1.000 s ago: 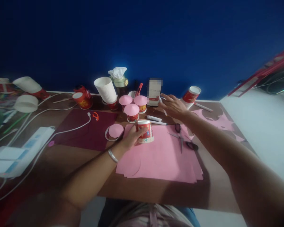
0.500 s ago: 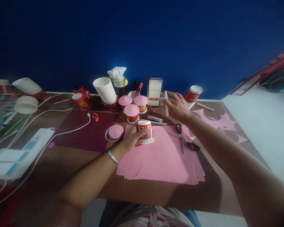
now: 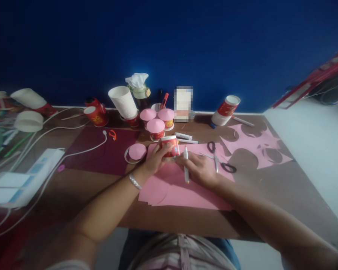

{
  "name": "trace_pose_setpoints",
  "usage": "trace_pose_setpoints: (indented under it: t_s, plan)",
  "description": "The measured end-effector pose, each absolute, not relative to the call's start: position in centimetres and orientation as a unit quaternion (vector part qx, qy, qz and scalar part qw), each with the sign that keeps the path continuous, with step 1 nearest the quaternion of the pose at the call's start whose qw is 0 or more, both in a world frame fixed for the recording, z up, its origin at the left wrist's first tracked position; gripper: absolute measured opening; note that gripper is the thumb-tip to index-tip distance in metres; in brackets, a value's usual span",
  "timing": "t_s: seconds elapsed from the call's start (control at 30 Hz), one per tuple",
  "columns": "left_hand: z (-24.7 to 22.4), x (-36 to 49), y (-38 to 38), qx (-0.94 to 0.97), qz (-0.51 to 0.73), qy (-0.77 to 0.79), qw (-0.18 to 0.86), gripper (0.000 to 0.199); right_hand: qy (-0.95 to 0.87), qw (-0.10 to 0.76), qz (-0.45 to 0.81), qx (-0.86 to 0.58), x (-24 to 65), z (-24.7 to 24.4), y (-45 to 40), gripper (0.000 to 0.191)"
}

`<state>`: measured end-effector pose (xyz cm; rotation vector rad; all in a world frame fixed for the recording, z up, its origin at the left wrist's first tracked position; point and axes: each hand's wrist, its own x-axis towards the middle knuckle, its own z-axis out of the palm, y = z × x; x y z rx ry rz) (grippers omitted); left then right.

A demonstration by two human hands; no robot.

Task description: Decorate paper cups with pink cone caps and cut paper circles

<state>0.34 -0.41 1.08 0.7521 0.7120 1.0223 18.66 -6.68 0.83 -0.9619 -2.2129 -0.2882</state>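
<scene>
The left hand (image 3: 155, 159) grips a red paper cup (image 3: 170, 146) above pink sheets (image 3: 191, 193); the right hand (image 3: 199, 168) holds a white marker (image 3: 186, 165) close beside it. Three small cups with pink cone tops (image 3: 156, 126) stand clustered beyond — open scissors (image 3: 216, 159) lie on the sheets, right of the marker.

dim, soft-focus view, with smeared, stretched edges and dark shadows under the forearms
</scene>
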Motion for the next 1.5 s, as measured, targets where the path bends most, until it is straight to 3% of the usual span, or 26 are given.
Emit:
trace_pose_setpoints:
  t_s: [0.3,0.57,0.9,1.33,1.5]
  plan:
    - [-0.3,-0.1,0.5,0.341,0.414,0.244,0.808,0.033,-0.838,0.379,-0.095,-0.381,19.8,0.1,-6.7,0.016]
    - [0.1,-0.2,0.2,0.365,0.441,0.231,0.787,0.03,-0.846,0.405,-0.083,-0.337,19.6,2.3,-8.3,0.026]
    - [0.1,-0.4,0.2,0.394,0.43,0.273,0.765,0.031,-0.832,0.439,-0.011,-0.338,18.3,2.9,-9.4,0.016]
    - [1.2,-0.9,0.8,0.306,0.409,0.213,0.833,0.052,-0.842,0.449,-0.009,-0.299,18.0,3.0,-9.6,0.022]
    - [0.2,-0.6,0.6,0.37,0.414,0.241,0.796,0.041,-0.831,0.45,-0.028,-0.327,18.2,2.6,-9.2,0.023]
